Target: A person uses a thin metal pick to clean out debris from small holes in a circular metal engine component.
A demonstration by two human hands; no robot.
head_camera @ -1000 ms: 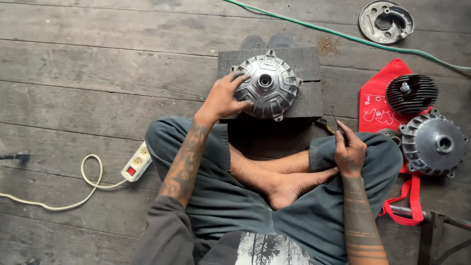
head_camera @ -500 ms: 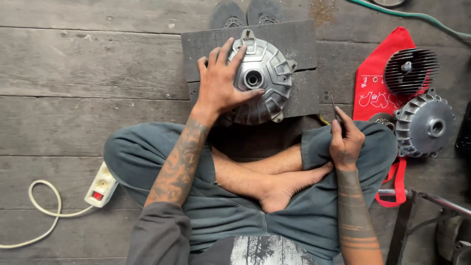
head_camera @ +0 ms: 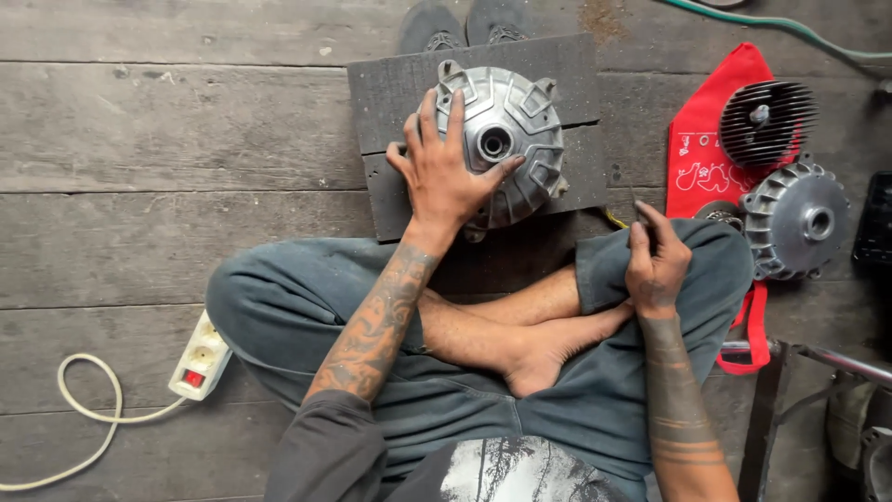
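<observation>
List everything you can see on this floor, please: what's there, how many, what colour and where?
wheel hub: one, silver, on the mat
mat: one, dark grey, top centre
second hub: one, grey, right
finned part: one, black, on the cloth
cloth: one, red, right
power strip: one, white, lower left
hose: one, green, top right
shoes: two, dark, top edge
left hand: spread on the wheel hub
right hand: on the knee, pinching a thin dark tool

Floor (head_camera: 167,121): weathered grey wooden planks, gaps between boards. White power strip (head_camera: 199,357) with looped cord lay at left. Green hose (head_camera: 790,33) crossed top right. Even daylight.
</observation>
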